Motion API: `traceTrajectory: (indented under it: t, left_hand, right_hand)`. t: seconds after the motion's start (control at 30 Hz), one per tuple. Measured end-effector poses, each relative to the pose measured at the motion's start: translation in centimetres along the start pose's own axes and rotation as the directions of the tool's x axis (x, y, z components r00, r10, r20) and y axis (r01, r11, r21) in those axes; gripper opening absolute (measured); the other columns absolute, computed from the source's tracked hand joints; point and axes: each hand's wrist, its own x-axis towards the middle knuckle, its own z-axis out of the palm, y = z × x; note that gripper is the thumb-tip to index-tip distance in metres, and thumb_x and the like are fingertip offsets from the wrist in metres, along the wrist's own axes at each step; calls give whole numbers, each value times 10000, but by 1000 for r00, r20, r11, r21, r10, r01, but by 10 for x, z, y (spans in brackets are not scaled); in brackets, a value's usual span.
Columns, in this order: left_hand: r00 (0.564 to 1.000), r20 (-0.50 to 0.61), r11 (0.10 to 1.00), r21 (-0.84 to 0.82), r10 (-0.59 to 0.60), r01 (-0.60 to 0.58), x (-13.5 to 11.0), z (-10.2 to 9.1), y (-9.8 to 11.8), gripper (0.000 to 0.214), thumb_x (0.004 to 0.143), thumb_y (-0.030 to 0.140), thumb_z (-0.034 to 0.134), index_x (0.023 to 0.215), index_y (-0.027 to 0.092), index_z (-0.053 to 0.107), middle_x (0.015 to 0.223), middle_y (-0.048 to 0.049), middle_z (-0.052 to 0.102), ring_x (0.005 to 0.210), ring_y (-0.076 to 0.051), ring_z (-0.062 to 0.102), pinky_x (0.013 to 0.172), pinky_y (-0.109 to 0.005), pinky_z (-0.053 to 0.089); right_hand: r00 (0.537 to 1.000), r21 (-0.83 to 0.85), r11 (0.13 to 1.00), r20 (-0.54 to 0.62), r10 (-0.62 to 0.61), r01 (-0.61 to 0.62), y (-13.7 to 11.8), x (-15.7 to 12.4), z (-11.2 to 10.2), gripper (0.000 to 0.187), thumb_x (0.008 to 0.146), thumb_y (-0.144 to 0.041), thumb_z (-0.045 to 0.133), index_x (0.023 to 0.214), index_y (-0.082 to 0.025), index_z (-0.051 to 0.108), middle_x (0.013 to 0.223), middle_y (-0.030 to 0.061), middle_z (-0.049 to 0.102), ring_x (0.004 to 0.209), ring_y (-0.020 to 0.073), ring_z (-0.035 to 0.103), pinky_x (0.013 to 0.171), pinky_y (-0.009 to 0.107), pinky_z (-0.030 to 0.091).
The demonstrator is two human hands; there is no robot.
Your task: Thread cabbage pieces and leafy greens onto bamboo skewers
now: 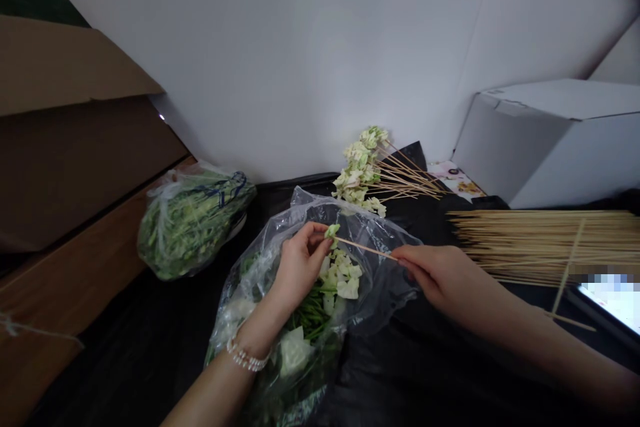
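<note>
I note left hand [301, 261] angled inward, pinching a petal [332, 231]; right hand [440, 270] palm-down, fingers closed on a stick [365, 248]; petal at stick's tip, over the bag [387, 285], nearer its far edge

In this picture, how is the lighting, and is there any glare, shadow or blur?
Head view: dim overall; head view: bright, partly pixelated screen; head view: glints on the clear bag; head view: a shadow across the white box; head view: petals of the piled flowers look slightly soft.
</note>
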Motion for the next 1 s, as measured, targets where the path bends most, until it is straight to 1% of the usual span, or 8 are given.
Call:
traceTrajectory:
  t: [0.17, 0.27, 0.33, 0.4, 0.47, 0.63, 0.9, 1.0]
  left_hand:
    - [1000, 5, 1000, -16, -1, 1, 1, 0, -4, 180, 851, 334, 637, 968, 204, 593, 811, -36, 734, 780, -219, 719, 756, -343, 576]
    - [1000, 5, 999, -48, -18, 18, 2, 1, -4, 185, 838, 332, 643, 960, 202, 592, 790, -33, 728, 768, -218, 716, 752, -352, 586]
    - [999, 1, 997, -69, -34, 34, 2, 2, -3, 189, 826, 334, 647, 943, 197, 590, 773, -32, 723, 748, -216, 712, 744, -363, 594]
    - [999, 3, 995, -85, -43, 43, 2, 2, -1, 195, 814, 335, 652, 931, 192, 590, 764, -32, 721, 723, -212, 709, 739, -373, 598]
    - [999, 12, 995, -94, -45, 46, 2, 2, 0, 201, 806, 335, 657, 929, 188, 596, 769, -36, 724, 720, -212, 709, 737, -375, 599]
    - [998, 39, 995, -92, -43, 46, 2, 3, 0, 194, 811, 324, 660, 937, 187, 604, 807, -45, 739, 736, -207, 709, 734, -357, 599]
    - [993, 112, 999, 0, -43, 43, -2, 1, 6, 206, 837, 287, 647, 1009, 189, 592, 819, -44, 748, 762, -203, 713, 745, -328, 570]
    - [981, 190, 998, -33, -37, 44, -4, 2, 9, 196, 848, 275, 637, 1017, 189, 590, 871, -58, 752, 801, -205, 714, 745, -313, 554]
  right_hand:
    - [990, -240, 970, -126, -69, 37, -2, -6, 13, 310, 940, -134, 397, 1039, -188, 686, 883, 66, 711, 728, 188, 670, 640, 285, 495]
    - [965, -386, 918, -190, -180, 95, -3, -9, 21, 330, 913, -101, 426, 1133, -143, 668, 883, 82, 698, 714, 215, 671, 595, 307, 498]
    - [948, -417, 900, -218, -233, 126, -3, -9, 25, 334, 900, -92, 447, 1159, -125, 657, 869, 81, 693, 700, 218, 670, 579, 309, 500]
    - [954, -375, 920, -216, -207, 115, -3, -8, 28, 335, 906, -89, 438, 1157, -133, 655, 869, 78, 694, 702, 207, 673, 594, 301, 509]
    - [975, -290, 954, -176, -135, 80, -3, -7, 29, 329, 922, -92, 412, 1129, -151, 661, 881, 76, 699, 718, 194, 675, 635, 294, 520]
    - [996, -149, 988, -74, -42, 31, -1, -4, 31, 297, 914, -74, 394, 973, -179, 665, 862, 65, 704, 754, 173, 668, 699, 271, 515]
    - [998, -127, 992, -55, -6, -1, -1, -5, 36, 266, 889, -65, 414, 929, -171, 654, 853, 75, 695, 785, 176, 660, 715, 266, 504]
    - [999, -117, 993, -37, -2, -2, -1, -5, 38, 259, 887, -69, 425, 949, -171, 655, 849, 74, 693, 790, 173, 660, 716, 259, 500]
